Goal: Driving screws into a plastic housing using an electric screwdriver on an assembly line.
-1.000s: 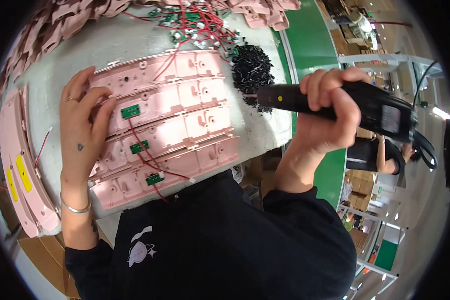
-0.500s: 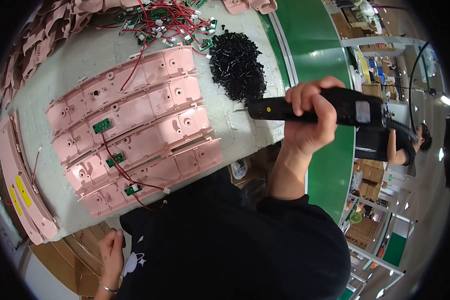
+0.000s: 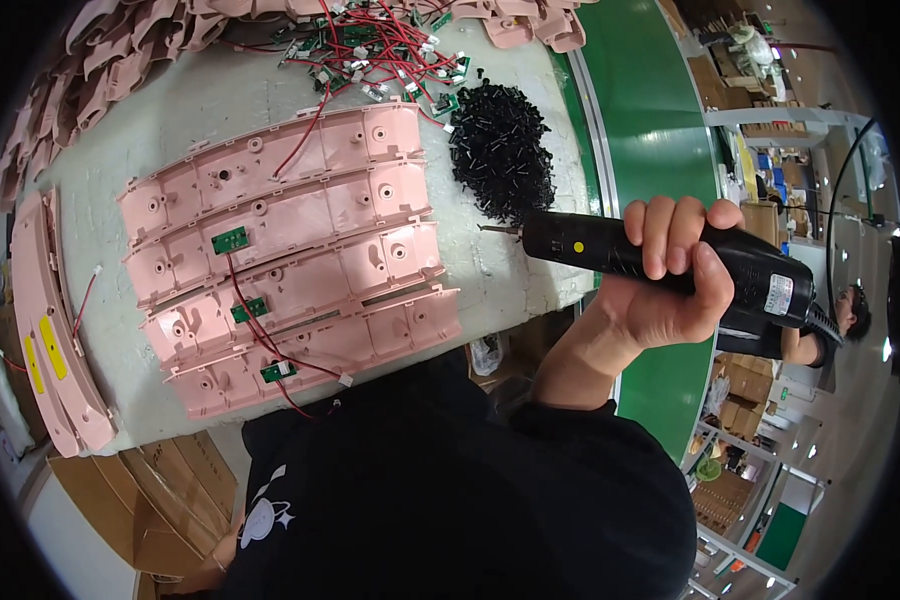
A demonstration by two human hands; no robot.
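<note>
My right hand (image 3: 678, 280) is wrapped round a black electric screwdriver (image 3: 575, 243), raised over the table's right edge. Its bit points left, just below a heap of black screws (image 3: 502, 150); whether a screw sits on the tip is too small to tell. Left of it, several curved pink plastic housings (image 3: 315, 205) lie in a stack of rows, hollow side up. Three small green circuit boards with red wires lie in them, the uppermost board (image 3: 230, 240) in the second row. Only a sliver of my left arm (image 3: 220, 556) shows beside my shirt; its fingers are hidden.
A tangle of wired circuit boards (image 3: 375, 50) lies at the far side, near piled pink housings (image 3: 140, 50). Two pink pieces with yellow labels (image 3: 52, 348) lie at the left. A cardboard box (image 3: 160, 500) stands below the table. Another person (image 3: 800, 345) is at the right.
My right hand has moved right and slightly down with the screwdriver. My left hand has dropped back beside my body, almost out of sight. The whole view has shifted a little.
</note>
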